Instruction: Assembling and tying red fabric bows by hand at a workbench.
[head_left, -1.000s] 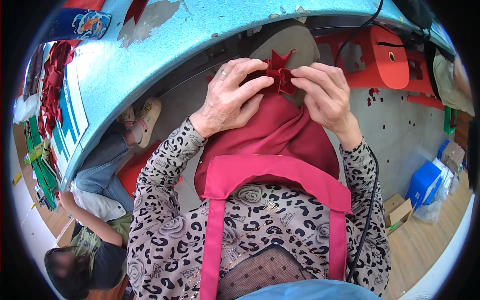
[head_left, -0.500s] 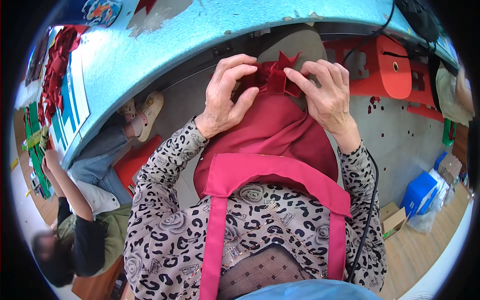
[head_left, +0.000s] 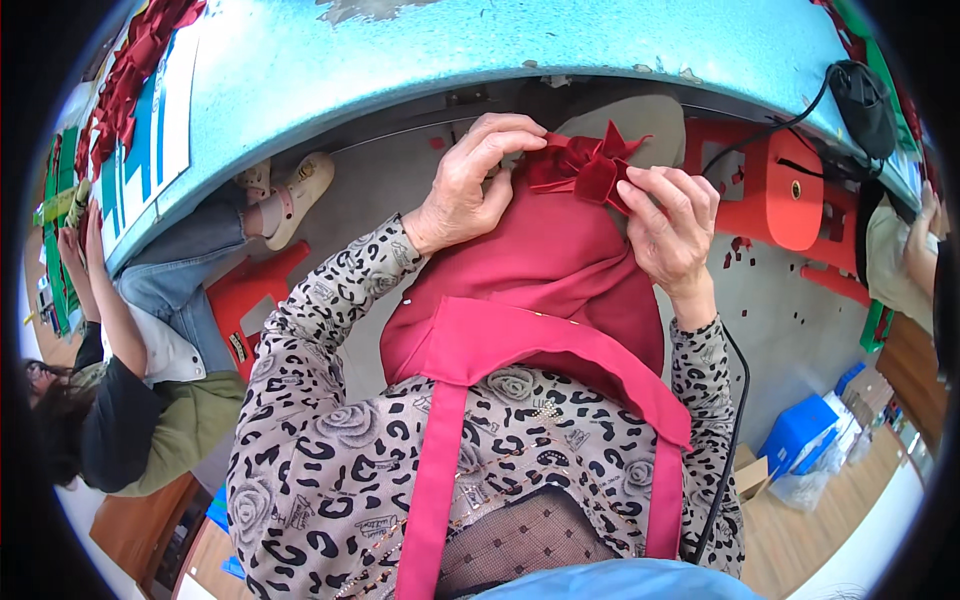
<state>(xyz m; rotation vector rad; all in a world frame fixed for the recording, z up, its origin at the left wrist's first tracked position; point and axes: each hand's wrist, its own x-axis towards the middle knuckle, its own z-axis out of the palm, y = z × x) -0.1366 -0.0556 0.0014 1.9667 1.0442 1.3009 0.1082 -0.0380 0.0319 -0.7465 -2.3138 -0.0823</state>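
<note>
A dark red velvet flower-shaped piece (head_left: 588, 168) with pointed petals sits above my lap, just below the edge of the blue table (head_left: 420, 50). My left hand (head_left: 475, 180) pinches its left side with curled fingers. My right hand (head_left: 672, 225) grips its right petals from the other side. Under both hands lies my red apron (head_left: 540, 290), over leopard-print sleeves.
A person in jeans and a green jacket (head_left: 150, 400) sits at my left on a red stool (head_left: 245, 300). More red velvet pieces (head_left: 130, 70) lie on the table's left end. Red stools (head_left: 790, 185) stand at right, with a black cable (head_left: 735, 400), a blue bin (head_left: 800, 435) and another person's arm (head_left: 915, 250).
Both hands have turned the velvet piece slightly and shifted their grip; the view has drifted, so the table edge sits higher. The person at left has leaned further in.
</note>
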